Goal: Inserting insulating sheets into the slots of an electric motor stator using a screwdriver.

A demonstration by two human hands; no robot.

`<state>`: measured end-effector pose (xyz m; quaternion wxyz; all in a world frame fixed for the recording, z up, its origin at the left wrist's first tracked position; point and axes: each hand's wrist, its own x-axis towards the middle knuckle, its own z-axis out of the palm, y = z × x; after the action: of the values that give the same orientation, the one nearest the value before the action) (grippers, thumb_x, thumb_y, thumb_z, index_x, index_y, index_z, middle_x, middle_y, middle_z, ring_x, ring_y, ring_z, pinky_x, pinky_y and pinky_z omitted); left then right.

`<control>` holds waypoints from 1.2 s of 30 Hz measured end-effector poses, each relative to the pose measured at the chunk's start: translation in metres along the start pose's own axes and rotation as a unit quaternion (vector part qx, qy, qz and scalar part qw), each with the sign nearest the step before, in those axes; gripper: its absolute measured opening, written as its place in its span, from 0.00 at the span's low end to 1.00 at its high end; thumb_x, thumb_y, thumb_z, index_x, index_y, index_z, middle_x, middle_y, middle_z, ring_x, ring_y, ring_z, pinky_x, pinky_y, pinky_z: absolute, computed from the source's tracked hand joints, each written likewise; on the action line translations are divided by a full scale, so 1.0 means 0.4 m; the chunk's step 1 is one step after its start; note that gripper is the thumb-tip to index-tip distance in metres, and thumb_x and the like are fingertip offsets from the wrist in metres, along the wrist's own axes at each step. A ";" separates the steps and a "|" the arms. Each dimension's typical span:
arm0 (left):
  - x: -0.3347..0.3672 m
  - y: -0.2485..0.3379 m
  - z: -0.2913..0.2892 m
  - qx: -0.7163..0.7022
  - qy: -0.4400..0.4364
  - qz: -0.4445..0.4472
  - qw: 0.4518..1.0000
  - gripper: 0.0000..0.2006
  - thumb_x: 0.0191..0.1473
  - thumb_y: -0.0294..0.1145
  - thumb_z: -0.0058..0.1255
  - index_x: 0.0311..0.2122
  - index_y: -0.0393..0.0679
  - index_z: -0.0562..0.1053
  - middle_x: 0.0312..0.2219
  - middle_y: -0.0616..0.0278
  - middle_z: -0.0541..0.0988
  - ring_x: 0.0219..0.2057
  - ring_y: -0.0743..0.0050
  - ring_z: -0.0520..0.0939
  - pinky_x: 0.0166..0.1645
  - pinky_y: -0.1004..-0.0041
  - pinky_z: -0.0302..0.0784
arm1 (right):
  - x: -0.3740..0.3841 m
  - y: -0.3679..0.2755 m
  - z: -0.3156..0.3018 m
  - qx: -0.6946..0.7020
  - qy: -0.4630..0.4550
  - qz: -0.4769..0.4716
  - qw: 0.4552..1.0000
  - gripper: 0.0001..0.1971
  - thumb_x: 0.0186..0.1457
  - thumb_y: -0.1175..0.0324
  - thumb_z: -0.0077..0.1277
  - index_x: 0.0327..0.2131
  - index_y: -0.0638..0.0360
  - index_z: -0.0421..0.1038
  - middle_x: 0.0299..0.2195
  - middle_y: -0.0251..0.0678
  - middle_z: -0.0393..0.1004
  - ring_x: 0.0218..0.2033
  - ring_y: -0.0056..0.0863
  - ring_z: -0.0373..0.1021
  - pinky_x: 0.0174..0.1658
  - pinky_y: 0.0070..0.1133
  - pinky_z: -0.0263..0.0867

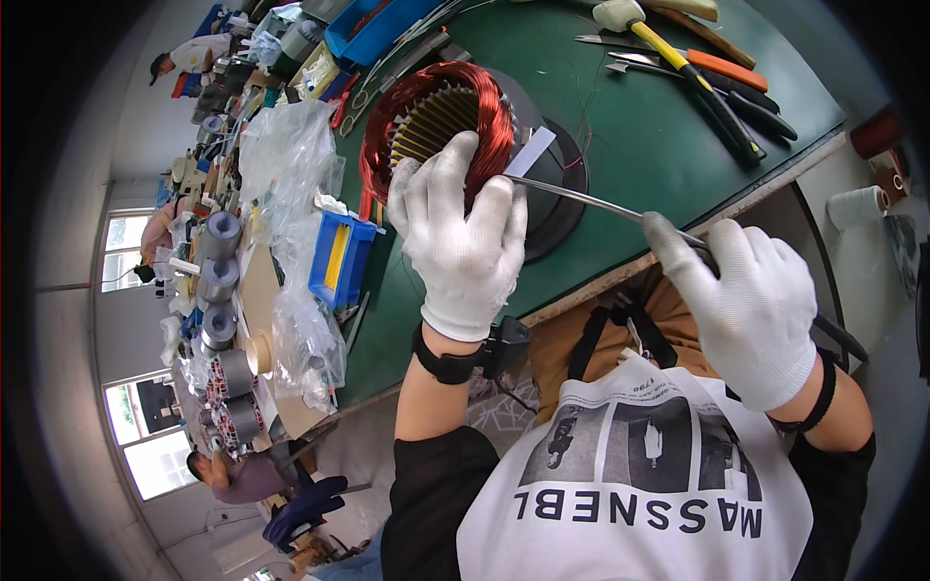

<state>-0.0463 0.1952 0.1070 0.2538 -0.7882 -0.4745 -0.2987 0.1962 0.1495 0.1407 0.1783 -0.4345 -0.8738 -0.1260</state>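
Observation:
A motor stator [489,107] with red-brown copper windings and yellow strips inside its bore rests on a round dark base [572,198]. My left hand [455,237], in a white glove, grips the near side of the windings with its fingers curled over the rim. Close to its thumb, a white strip [531,152] sticks out beside the coil. A long thin metal tool [601,204] with a dark handle is in my gloved right hand [746,305], fingers closed around it. The tool's tip reaches the coil by my left thumb, where the exact contact is hidden.
On the green table [668,184], a yellow-and-black mallet [693,77] and several cutting tools lie at the far right. A blue box [341,259] and plastic bags [291,160] are at the left. People work among more stators [221,232] further left.

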 end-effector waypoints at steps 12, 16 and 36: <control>-0.002 0.010 0.005 -0.038 0.051 0.000 0.998 0.09 0.36 0.29 0.61 0.27 0.45 0.74 0.43 0.56 0.74 0.42 0.60 0.74 0.53 0.58 0.61 | 0.224 -0.061 -0.136 -0.139 -0.124 -0.053 0.981 0.16 0.44 0.70 0.52 0.40 0.51 0.75 0.20 0.30 0.65 0.21 0.23 0.69 0.22 0.21 0.62; -0.002 0.006 0.021 -0.077 0.078 -0.005 0.994 0.09 0.35 0.30 0.61 0.26 0.45 0.75 0.42 0.57 0.75 0.41 0.61 0.75 0.53 0.60 0.61 | 0.226 -0.079 -0.153 -0.186 -0.158 -0.041 0.969 0.17 0.43 0.71 0.53 0.41 0.52 0.75 0.19 0.30 0.63 0.21 0.23 0.68 0.22 0.21 0.62; -0.002 0.009 0.015 0.016 0.015 -0.033 0.999 0.08 0.39 0.34 0.59 0.29 0.50 0.75 0.44 0.55 0.73 0.40 0.60 0.74 0.57 0.55 0.57 | 0.064 -0.025 0.015 -0.082 0.015 0.000 0.997 0.27 0.39 0.74 0.51 0.49 0.50 0.73 0.20 0.31 0.57 0.21 0.23 0.60 0.23 0.21 0.56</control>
<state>-0.0418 0.1974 0.1019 0.2633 -0.7634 -0.5010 -0.3112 0.1726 0.1639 0.1453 0.1550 -0.4455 -0.8578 -0.2040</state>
